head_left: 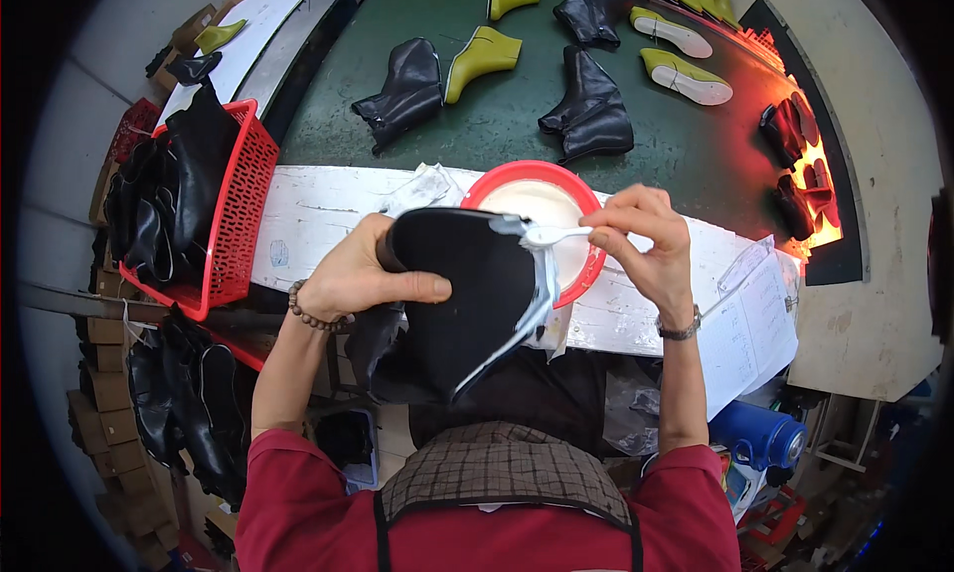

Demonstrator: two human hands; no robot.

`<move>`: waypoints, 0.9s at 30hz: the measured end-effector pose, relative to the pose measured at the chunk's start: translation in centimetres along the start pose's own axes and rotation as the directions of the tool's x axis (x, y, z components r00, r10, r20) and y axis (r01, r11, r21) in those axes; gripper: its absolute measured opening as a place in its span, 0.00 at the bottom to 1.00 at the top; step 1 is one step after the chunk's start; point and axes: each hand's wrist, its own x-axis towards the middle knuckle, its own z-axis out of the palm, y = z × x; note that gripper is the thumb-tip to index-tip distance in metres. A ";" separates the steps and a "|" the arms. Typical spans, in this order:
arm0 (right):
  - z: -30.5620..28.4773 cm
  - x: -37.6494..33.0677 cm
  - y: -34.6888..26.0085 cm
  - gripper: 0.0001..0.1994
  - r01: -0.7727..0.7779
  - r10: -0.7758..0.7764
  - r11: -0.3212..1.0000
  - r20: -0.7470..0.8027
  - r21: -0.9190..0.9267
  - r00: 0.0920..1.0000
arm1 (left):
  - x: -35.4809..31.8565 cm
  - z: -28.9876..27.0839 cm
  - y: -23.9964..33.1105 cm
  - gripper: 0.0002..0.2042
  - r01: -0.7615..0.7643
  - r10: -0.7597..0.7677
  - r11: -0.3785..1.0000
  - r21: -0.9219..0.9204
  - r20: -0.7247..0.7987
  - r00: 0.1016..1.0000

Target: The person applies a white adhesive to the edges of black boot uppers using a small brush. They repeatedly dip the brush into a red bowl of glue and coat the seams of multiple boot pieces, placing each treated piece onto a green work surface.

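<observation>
My left hand (373,274) grips a black boot upper (462,284), its dark lining side turned up and the thumb pressed on it. Wet white glue (542,294) runs along the right-hand edge of the upper. Between the thumb and fingers of my right hand (646,239) is a small white brush (556,235), shaped like a toothbrush, its head touching the glued edge near the top corner. Just behind, a red bowl (477,189) of creamy white glue stands on the white bench, partly hidden by the upper and my right hand.
Beyond the white bench (318,209) is a green conveyor belt (328,125) carrying black boot uppers (586,105) and yellow-green wedge lasts (482,60). An orange-glowing heater (823,204) is at the right. A red basket (238,214) of black uppers stands left; paper sheets (745,333) lie right.
</observation>
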 end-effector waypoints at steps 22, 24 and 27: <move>1.0 -3.7 1.5 0.05 -0.319 0.335 0.883 -0.012 -0.346 0.942 | -2.1 1.9 -1.6 0.50 -0.218 0.362 0.905 0.366 -0.390 0.847; 1.2 -4.1 2.1 0.05 -0.333 0.320 0.923 -0.096 -0.195 0.943 | -4.5 5.7 2.0 0.51 -0.244 0.239 0.950 -0.196 -0.049 0.970; 2.5 -7.3 6.5 0.05 -0.418 0.404 0.908 -0.270 0.007 0.874 | -5.4 9.3 4.7 0.44 -0.116 0.402 0.817 -0.564 0.415 0.816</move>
